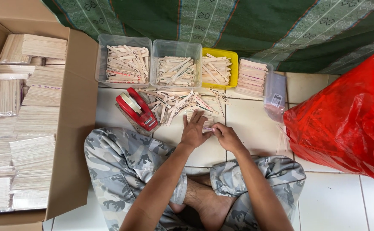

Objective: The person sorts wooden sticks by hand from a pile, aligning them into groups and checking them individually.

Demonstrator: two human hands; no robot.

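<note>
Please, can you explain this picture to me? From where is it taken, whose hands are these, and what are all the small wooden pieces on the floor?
The one picture comes from a camera on a person's head, looking down. The person sits cross-legged on a white tiled floor. The left hand lies flat on a loose pile of flat wooden sticks; the right hand pinches a few at its edge. Beyond stand four tubs of sticks, and beside them a red tape dispenser. A cardboard box holds packed bundles; a red plastic bag lies opposite.
</note>
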